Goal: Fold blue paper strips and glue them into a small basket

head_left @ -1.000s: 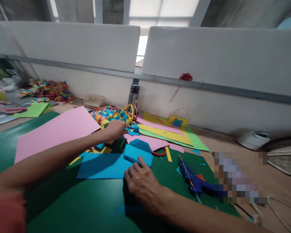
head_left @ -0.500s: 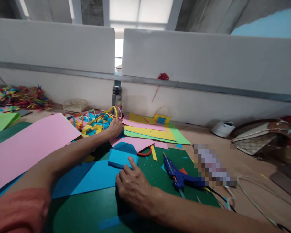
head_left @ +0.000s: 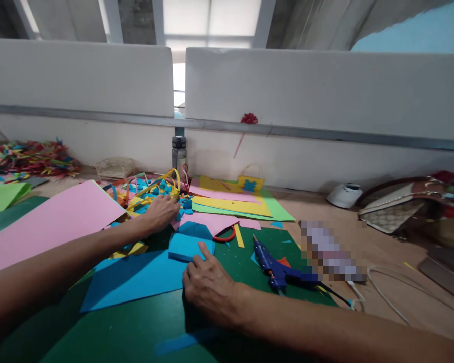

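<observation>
My left hand reaches forward over a pile of cut paper strips and scraps. Its fingers lie stretched out at the pile's near edge, beside yellow paper loops. On the green cutting mat, my right hand rests with its fingers curled, and what they hold, if anything, is hidden. One raised finger or thumb overlaps a small folded blue paper piece with a flap. Under that piece lies a flat blue sheet. Red-handled scissors lie partly under pink paper.
A blue glue gun lies right of my right hand, its cord trailing right. Coloured sheets and a small yellow paper bag lie at the back. A bottle stands by the wall. A large pink sheet is at left.
My left hand has drawn back a little, left and toward me, from the yellow loops. My right hand stays beside the folded blue piece. The camera view has shifted slightly.
</observation>
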Tool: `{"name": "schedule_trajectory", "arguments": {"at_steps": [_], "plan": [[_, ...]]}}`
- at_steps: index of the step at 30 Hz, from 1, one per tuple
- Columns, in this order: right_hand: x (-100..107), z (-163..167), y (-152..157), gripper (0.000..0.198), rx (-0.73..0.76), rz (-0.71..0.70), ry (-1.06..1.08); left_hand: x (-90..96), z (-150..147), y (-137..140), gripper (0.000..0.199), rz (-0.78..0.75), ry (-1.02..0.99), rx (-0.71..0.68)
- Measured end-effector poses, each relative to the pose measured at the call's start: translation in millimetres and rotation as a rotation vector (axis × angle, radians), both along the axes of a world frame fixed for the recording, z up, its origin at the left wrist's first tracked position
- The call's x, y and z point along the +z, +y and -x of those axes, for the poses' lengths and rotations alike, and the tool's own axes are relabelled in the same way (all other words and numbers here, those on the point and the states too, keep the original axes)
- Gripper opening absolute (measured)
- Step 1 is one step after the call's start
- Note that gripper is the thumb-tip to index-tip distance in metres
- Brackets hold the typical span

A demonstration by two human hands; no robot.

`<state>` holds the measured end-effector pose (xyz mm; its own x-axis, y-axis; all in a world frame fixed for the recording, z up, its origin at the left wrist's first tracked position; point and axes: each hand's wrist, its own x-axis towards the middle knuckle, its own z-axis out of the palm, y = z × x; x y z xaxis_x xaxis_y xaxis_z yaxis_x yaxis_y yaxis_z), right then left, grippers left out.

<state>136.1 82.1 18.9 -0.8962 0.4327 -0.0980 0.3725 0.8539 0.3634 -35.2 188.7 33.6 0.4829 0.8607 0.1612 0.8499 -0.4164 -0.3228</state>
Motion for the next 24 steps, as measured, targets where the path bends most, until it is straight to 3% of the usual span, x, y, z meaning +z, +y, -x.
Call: {"name": "schedule_trajectory", "arguments": {"at_steps": [2, 5, 10, 13, 17, 24], "plan": [[11, -3, 15, 0.015, -0.068, 0.028, 0.031, -4.5, -3, -10, 0.025, 0.029, -0.007, -0.031], [31, -14, 59, 0.022, -0.383, -0.012, 0.116, -5.2, -14, -18, 0.028, 0.075, -0.032, -0.095], [43, -40, 142, 0.03, -0.634, -0.095, 0.034, -3.0, -41, -1, 0.033, 0.16, -0.095, -0.182], [30, -51, 167, 0.034, -0.662, -0.09, -0.054, -7.3, -52, 16, 0.04, 0.248, -0.094, -0.2], [13, -58, 176, 0.034, -0.635, -0.072, -0.125, -15.8, -53, 27, 0.049, 0.345, -0.087, -0.189], [24, -67, 193, 0.035, -0.641, -0.066, -0.151, -20.2, -49, 22, 0.049, 0.368, -0.104, -0.188]]}}
